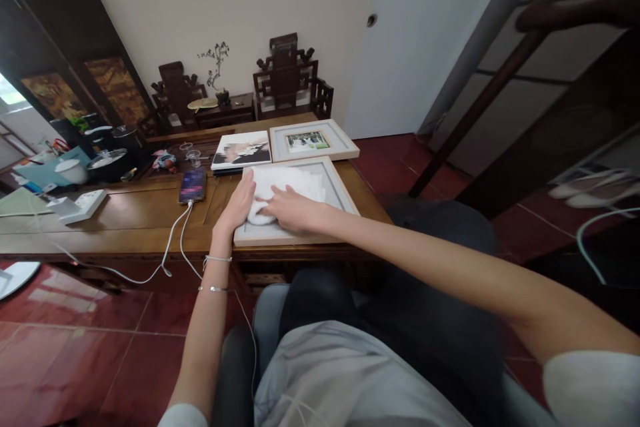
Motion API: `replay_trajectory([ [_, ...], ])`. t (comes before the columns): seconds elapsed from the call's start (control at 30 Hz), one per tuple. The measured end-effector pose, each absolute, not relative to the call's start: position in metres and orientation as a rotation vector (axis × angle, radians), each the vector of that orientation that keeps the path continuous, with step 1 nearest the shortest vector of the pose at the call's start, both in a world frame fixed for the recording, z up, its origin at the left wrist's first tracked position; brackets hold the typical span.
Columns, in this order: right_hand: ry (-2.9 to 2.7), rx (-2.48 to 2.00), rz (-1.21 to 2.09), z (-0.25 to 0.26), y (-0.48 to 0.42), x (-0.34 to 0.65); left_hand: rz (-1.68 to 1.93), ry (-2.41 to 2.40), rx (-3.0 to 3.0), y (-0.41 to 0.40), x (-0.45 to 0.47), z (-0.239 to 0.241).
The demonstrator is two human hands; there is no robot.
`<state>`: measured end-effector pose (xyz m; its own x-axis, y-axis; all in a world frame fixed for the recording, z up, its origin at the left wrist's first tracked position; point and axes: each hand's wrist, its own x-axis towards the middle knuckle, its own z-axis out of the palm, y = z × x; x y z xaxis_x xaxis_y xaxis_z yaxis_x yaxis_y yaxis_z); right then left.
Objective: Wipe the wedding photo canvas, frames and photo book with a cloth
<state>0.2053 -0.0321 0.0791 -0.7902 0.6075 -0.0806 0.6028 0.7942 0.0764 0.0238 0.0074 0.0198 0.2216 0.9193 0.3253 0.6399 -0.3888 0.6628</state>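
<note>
Right fingers (273, 205) touch white cloth (270, 177) on a frame (273, 240).

text: none legible | phone (193, 185) on counter (135, 217): screen lit, content pixelated, unreadable | power strip (89, 205): any markings too small to read | brands/numbers/signs: none readable

A cloth (300, 179) lies on the frame (345, 189), right of the phone (193, 185).
</note>
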Motion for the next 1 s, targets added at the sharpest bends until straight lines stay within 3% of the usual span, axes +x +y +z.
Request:
replay_trajectory([
  [0.27, 2.743, 0.932, -0.263, 0.113, -0.061, 0.269, 0.881, 1.547, 2.256, 0.017, 0.018, 0.007],
  [0.67, 2.985, 0.776, -0.294, 0.102, -0.059, 0.224, 0.880, 1.477, 2.302, 0.022, 0.015, 0.005],
  [1.0, 2.921, 0.857, -0.399, 0.100, -0.049, 0.308, 0.891, 1.537, 2.306, 0.027, 0.013, -0.002],
])
